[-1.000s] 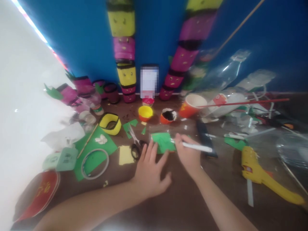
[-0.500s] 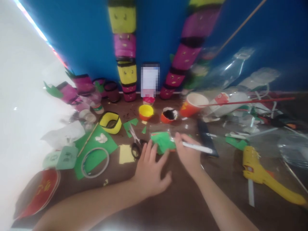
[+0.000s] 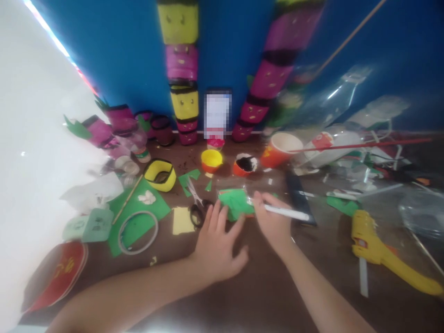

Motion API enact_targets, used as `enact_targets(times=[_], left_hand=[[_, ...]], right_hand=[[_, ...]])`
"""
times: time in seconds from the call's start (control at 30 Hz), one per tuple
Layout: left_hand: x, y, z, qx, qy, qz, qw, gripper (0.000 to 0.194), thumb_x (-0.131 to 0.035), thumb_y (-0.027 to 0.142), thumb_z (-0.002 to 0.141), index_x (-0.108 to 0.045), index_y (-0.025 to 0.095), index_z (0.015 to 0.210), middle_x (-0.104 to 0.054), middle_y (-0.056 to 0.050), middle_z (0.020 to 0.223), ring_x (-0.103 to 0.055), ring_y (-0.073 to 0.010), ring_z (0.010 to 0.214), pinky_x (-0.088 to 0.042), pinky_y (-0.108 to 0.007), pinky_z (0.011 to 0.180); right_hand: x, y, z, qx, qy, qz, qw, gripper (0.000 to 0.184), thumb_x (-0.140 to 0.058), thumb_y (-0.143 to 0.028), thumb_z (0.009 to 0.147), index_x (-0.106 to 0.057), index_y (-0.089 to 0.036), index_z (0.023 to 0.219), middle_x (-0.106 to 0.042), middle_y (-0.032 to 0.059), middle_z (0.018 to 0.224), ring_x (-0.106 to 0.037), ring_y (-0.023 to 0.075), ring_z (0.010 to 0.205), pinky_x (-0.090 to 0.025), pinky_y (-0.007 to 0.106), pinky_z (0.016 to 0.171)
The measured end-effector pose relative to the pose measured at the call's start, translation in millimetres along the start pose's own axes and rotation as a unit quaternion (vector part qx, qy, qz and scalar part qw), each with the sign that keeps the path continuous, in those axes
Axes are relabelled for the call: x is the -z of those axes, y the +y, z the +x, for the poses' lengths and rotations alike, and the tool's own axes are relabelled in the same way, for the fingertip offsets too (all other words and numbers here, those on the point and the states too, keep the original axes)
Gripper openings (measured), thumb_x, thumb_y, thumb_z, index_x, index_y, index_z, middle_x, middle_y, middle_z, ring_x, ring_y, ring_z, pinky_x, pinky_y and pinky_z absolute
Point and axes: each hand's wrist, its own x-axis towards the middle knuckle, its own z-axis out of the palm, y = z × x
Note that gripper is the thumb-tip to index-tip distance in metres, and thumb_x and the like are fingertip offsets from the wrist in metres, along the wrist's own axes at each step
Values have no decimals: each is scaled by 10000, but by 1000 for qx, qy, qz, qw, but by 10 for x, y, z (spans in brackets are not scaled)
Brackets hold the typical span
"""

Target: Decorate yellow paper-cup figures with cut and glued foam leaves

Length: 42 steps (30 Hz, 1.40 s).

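Left hand (image 3: 217,247) lies palm down on the bench (image 3: 270,286), fingers extended and spread, gripping nothing, fingertips at the lower left edge of the small green paper (image 3: 236,204). Right hand (image 3: 274,224) has fingers closed round a white pen (image 3: 287,212), its front end at the paper's right edge; exact tip contact too blurry to tell. Small green paper sits in the middle of the bench, between the hands and just ahead of them, a bit of orange showing along its edge. Scissors (image 3: 197,213), blades partly apart, lie just left of it, handles by the left fingertips; pale yellow paper (image 3: 182,220) beside the handles. Further left: large green sheet (image 3: 157,208) with a tape ring (image 3: 156,226), a thin stick (image 3: 128,199) and a crumpled white scrap (image 3: 147,197) on it; yellow container (image 3: 169,184) with black rim at its top end. Beyond the small green paper: cup with yellow inside (image 3: 211,169), cup with black inside (image 3: 242,171), larger orange-and-white cup (image 3: 272,157) right of both. Dark blue strip (image 3: 298,199) right of the right hand, yellow glue gun (image 3: 363,236) farther right, clear plastic bottle (image 3: 347,95) behind, blurred. Two stacks of painted pink and yellow pieces, left stack (image 3: 185,104) and right stack (image 3: 258,88), stand at the blue wall (image 3: 121,55).
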Motion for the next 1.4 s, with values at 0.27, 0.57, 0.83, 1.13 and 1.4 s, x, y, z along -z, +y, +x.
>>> enact_targets(times=[0.27,0.57,0.83,1.13,1.4], left_hand=[[-1,-1,0,0,1,0,1000,620,-540,428,753,-421,222,1325,-345,-173,1326,-183,-403,1338,-229,-582,1060],[-13,-4,-8,3,4,2,1000,608,-527,434,761,-415,232,1323,-335,-158,1342,-173,-391,1344,-241,-583,1055],[-5,-5,-6,2,4,-9,1000,617,-550,405,743,-418,227,1319,-348,-152,1350,-167,-391,1348,-225,-586,1064],[-3,-11,-7,-2,-8,-5,1000,601,-540,442,757,-420,191,1290,-227,-167,1451,-132,-379,1365,-206,-577,1070],[62,-36,25,42,42,-50,997,429,-488,247,786,-400,65,1164,-215,-242,1403,-183,-347,1342,-280,-551,1039]], right_hand=[[14,14,-12,7,-8,-8,1000,360,-461,-307,818,-445,-178,483,-383,-52,427,-345,87,457,-293,218,479],[2,23,-26,-13,-20,6,1000,382,-437,-327,820,-449,-189,464,-407,-44,406,-377,99,439,-307,228,466],[7,26,-32,-13,-31,25,999,370,-434,-320,806,-466,-190,461,-445,-34,404,-405,104,437,-324,229,463],[128,-22,-59,-10,1,64,998,374,-460,-308,802,-495,-185,451,-471,-30,401,-438,108,425,-339,232,463],[303,-84,-2,-6,62,79,995,263,-463,-342,828,-613,-178,686,-623,10,582,-566,138,530,-414,239,522]])
